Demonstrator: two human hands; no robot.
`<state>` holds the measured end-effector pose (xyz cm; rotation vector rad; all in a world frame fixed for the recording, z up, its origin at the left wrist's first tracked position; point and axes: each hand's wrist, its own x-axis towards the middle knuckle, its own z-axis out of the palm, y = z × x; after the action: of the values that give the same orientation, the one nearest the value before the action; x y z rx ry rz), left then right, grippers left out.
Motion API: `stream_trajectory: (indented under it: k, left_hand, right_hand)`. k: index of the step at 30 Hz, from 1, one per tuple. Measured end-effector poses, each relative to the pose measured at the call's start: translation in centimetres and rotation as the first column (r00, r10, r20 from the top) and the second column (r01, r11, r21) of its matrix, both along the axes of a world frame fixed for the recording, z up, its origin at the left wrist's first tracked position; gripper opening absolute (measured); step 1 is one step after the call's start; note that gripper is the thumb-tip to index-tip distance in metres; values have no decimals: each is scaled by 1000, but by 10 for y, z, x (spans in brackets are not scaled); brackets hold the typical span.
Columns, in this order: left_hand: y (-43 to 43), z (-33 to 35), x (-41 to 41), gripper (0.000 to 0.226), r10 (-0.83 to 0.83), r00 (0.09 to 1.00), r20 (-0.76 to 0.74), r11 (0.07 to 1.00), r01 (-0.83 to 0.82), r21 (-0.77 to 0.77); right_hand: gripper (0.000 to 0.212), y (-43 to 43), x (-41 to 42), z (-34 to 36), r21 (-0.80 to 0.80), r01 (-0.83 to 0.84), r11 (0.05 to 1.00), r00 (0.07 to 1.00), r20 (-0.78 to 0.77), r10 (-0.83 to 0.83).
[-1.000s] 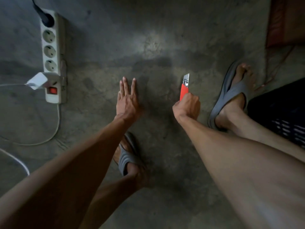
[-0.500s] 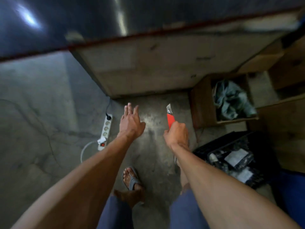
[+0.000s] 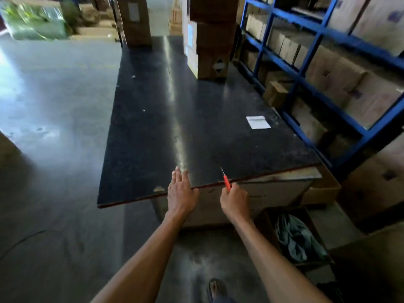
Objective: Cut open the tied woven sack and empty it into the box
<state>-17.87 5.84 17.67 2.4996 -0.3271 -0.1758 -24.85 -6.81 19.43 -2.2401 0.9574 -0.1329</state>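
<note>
A long black table (image 3: 218, 136) fills the middle, a white slip (image 3: 258, 122) near its right edge, stacked cartons (image 3: 209, 40) at the far end. Blue shelving (image 3: 310, 62) of boxes stands right.

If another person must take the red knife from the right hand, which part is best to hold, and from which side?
Probably the red handle just above the right hand, coming from the side. The thin blade sticks out forward over the table, so avoid approaching from the front.

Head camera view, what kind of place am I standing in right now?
Most likely a warehouse or stockroom: blue metal shelving packed with cardboard boxes, more cartons stacked on a big black worktable, and a bare concrete floor.
</note>
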Motion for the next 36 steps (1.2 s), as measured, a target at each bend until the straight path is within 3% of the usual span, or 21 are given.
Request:
stream_trajectory:
  k: [4,12,25,36]
  left_hand:
    - [-26,11,44,73,-11,999,37,1000,10,23]
    - [-74,-23,159,73,-13,1000,-20,993,15,113]
    - [-106,-139,246,83,104,942,-319,950,1,313]
    - [-102,-177,222,89,40,942,-334,901,110,419]
  right_hand:
    - [39,-27,56,16,84,22,996,995,91,-30]
    - [27,-104,174,-17,-27,-70,997,990,124,72]
    - [23,-168,284,-134,-190,-232,954,935,-314,165]
    - [33,-162,291,-164,-210,-281,936,894,-413,176]
